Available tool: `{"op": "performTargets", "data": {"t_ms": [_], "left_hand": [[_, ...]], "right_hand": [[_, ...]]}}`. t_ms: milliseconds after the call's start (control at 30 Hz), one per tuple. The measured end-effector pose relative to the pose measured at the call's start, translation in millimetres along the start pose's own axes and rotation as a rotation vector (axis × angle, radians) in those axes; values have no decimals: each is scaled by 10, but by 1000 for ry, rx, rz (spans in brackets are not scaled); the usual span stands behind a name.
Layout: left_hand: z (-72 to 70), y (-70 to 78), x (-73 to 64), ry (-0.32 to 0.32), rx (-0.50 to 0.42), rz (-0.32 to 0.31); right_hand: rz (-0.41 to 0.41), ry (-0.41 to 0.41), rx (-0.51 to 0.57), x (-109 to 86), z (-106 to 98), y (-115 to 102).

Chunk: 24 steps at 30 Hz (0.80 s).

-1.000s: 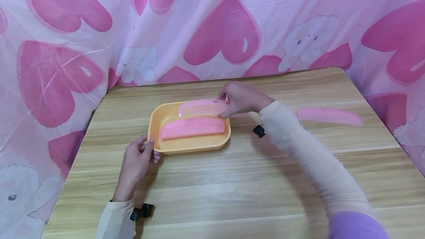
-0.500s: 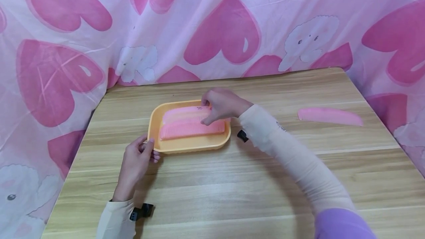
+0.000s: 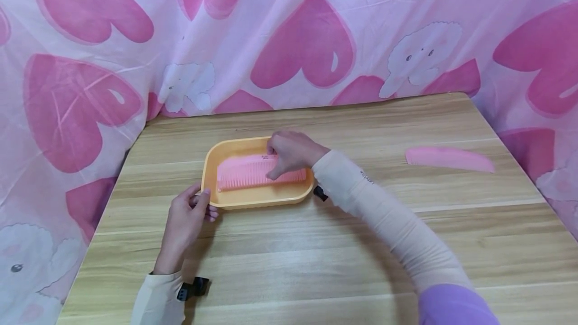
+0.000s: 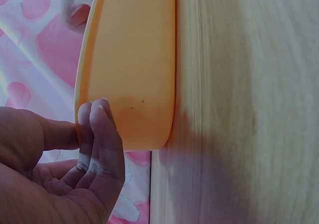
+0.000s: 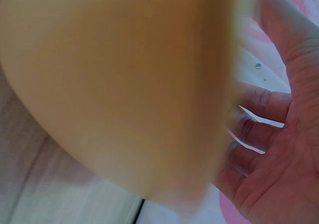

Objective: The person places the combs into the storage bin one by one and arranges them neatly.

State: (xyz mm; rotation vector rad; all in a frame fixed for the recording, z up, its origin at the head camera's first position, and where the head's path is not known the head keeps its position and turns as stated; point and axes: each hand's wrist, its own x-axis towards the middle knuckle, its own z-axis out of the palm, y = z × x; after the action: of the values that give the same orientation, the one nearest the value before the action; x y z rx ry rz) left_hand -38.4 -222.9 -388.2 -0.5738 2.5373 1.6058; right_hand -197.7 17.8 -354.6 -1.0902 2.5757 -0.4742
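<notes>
My left hand (image 3: 182, 220) pinches the near left corner of a yellow-orange tray (image 3: 259, 204), thumb at the rim and fingers below it. In the left wrist view that hand's fingers (image 4: 104, 134) lie against the tray's outer wall (image 4: 132, 50). Inside the tray lies a pink comb (image 3: 241, 178), teeth toward me. Right behind it, overlapping it, is a paler pink comb (image 3: 241, 160) that my right hand (image 3: 295, 152) holds near its right end, down inside the tray. The right wrist view has the tray wall blurred close up, hiding the fingertips of the right hand (image 5: 266, 139).
Another pink comb (image 3: 449, 158) lies on the wooden table (image 3: 343, 265) to the right, well apart from the tray. A pink curtain (image 3: 302, 39) with hearts hangs behind the table and at both sides.
My right hand has moved left and down with the paler comb, from above the tray's back right side into the tray beside the other comb. My left hand has stayed on the tray.
</notes>
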Motion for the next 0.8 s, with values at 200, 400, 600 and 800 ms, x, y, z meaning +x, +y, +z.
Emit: {"op": "performTargets", "data": {"t_ms": [200, 400, 600, 800], "left_hand": [[1, 0, 0, 0, -3, 7], [2, -2, 1, 0, -4, 3], [-2, -5, -6, -4, -1, 10], [2, -13, -1, -4, -6, 17]], "right_hand": [[19, -12, -2, 7, 79, 21], [16, -7, -3, 15, 125, 21], [8, -6, 16, -1, 131, 28], [0, 22, 70, -83, 33, 102]]}}
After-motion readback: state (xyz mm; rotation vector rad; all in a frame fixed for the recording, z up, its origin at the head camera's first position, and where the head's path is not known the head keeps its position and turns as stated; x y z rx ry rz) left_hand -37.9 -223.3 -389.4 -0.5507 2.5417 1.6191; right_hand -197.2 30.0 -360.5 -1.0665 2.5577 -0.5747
